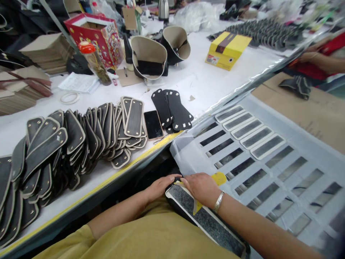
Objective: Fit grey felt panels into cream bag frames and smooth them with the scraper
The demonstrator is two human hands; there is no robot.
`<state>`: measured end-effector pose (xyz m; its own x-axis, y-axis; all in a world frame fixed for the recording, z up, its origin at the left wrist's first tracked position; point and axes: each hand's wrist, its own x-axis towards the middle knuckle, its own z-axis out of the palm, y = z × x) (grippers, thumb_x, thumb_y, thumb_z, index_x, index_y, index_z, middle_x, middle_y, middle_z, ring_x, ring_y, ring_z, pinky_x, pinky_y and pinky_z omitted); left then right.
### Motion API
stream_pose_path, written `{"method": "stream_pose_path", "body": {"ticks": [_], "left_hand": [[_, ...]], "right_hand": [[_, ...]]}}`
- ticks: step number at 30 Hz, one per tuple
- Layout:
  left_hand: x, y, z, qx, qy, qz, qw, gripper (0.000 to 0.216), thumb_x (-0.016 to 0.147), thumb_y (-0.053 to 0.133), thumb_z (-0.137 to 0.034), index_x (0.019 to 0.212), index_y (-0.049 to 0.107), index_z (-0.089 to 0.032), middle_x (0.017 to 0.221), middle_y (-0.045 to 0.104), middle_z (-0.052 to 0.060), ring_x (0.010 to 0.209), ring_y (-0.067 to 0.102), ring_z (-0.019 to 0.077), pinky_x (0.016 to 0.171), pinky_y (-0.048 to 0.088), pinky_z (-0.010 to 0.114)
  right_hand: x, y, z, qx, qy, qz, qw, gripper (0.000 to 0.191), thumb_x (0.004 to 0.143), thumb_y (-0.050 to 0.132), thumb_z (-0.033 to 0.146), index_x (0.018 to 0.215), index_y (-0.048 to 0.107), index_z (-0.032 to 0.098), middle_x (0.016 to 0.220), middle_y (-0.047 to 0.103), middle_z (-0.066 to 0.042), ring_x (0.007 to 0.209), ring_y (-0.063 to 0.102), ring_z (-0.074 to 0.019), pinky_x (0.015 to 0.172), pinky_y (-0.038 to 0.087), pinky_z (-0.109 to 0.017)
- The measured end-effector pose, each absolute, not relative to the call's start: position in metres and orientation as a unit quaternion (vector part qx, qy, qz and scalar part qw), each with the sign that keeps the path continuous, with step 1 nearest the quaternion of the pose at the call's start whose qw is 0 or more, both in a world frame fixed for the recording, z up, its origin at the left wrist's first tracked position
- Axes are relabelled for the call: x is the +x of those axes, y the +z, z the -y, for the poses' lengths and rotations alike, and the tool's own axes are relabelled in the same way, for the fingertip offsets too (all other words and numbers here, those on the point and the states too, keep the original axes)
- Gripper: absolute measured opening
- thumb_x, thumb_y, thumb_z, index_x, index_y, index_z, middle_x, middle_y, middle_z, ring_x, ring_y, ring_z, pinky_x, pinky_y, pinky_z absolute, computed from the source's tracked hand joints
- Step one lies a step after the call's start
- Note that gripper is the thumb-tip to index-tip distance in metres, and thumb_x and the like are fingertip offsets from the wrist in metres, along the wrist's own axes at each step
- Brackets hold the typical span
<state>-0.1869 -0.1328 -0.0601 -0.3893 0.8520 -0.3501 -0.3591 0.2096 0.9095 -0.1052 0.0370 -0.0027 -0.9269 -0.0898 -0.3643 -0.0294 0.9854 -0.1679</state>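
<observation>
**Both hands on dark panel, near side of phone**

Phone [153, 125] was the reference, lying face up on the white table [199, 82]. Dark panel [215, 223], pale-edged and speckled, sat on the wearer's side of it, slanting away to the lower right across the lap. Left hand [163, 187] was pinched narrow on the panel's upper end. Right hand [203, 187] was closed over a yellow piece [219, 178] at that same end, thumb against the panel edge, fingers almost meeting the left's. Yellow showed on both sides of the right hand; the middle was covered, so could've been a tool or a strip, can't say which.

Left of phone: heaps of trimmed dark pieces [75, 131] with metal studs, the closest right beside it. Just right of phone: black pieces [178, 108] with white tabs, overlapping. Farther right: slotted grey sheet [188, 154], a row of five pale-edged panels [247, 130] on it. Beyond phone: two open cuffs [149, 50] with beige linings, plus a red box [105, 39] behind to the left. Yellow box [228, 50] stood beyond it to the right. Co-worker's hands [314, 59] were well off to its right, blurred.
</observation>
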Motion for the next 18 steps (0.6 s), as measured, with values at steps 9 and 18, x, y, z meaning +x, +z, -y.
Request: {"method": "stream_pose_path", "body": {"ticks": [9,18], "left_hand": [[-0.209,-0.057,0.127,0.215,0.578,-0.510,0.600,0.045,0.080,0.050,-0.047,0.104,0.067,-0.012,0.102,0.067,0.009,0.096,0.060,0.0242,0.094,0.039,0.037],[-0.218,-0.058,0.120,0.340,0.477,-0.598,0.546,0.038,0.076,0.053,-0.037,0.101,0.068,-0.014,0.093,0.069,0.004,0.089,0.061,0.0209,0.083,0.043,0.029]], "right_hand": [[-0.069,0.039,-0.057,0.203,-0.455,-0.864,0.075,0.052,0.093,0.015,0.050,0.079,0.055,0.020,0.061,0.050,0.000,0.061,0.048,-0.0152,0.065,0.040,-0.030],[-0.090,0.039,-0.009,0.244,-0.758,-0.580,-0.173,0.042,0.086,0.034,0.055,0.071,0.051,0.019,0.049,0.030,0.006,0.042,0.029,-0.0081,0.042,0.025,-0.021]]}}
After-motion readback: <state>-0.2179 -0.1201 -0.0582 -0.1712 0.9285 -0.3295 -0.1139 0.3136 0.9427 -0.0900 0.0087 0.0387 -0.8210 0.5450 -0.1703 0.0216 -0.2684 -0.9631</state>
